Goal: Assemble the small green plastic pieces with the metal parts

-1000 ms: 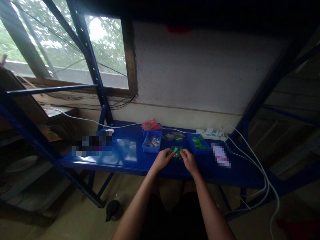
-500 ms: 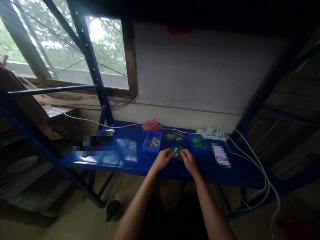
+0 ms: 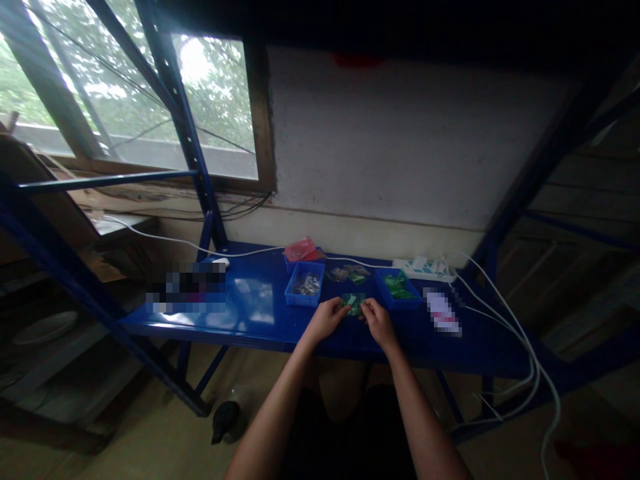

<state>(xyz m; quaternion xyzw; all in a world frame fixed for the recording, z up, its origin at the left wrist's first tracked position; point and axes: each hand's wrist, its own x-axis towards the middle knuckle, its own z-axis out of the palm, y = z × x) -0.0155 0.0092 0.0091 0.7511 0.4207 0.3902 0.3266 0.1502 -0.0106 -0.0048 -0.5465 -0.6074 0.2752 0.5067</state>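
Note:
A small clear plastic bag with green contents is stretched between my two hands, just above the blue table. My left hand pinches its left edge, and my right hand pinches the right edge. Left of my hands is a blue bin with small silvery pieces in it. Another blue bin, on the right, holds green packets. Beyond my hands several small clear packets lie on the table. What exactly the bag contains is too small to make out.
At the back, red plastic bags lie on a third blue bin. A white power strip with cables stands along the wall. Blurred-out items lie at the table's left and right. Blue rack posts frame the table; a dark jug stands on the floor.

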